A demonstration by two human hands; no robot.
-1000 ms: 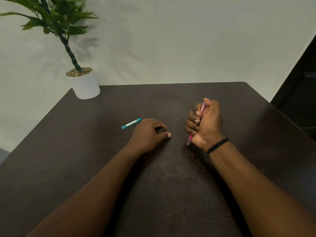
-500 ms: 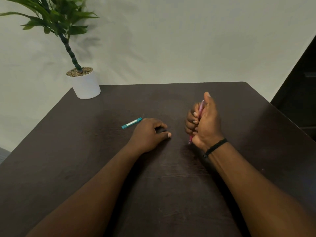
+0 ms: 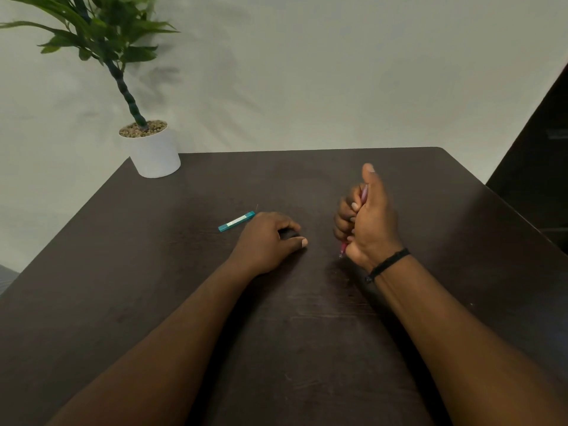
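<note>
Far left: potted plant (image 3: 155, 155), undisturbed. Teal lead case (image 3: 236, 221) lies flat on the table (image 3: 307, 333), just left of my left hand (image 3: 266, 241), which rests idle, fingers loosely curled, nothing visibly held. Right hand (image 3: 368, 222): fingers wrapped round the pink mechanical pencil (image 3: 364, 192), held upright, tip near the table. Change noted: my thumb (image 3: 370, 176) has lifted off the pencil's top. Assessment: one click released, lead probably advancing.

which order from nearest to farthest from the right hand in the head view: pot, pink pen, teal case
1. pink pen: gripped in the right hand itself.
2. teal case: lying left of centre, just beyond the left hand.
3. pot: at the far left corner, well behind the case.
</note>
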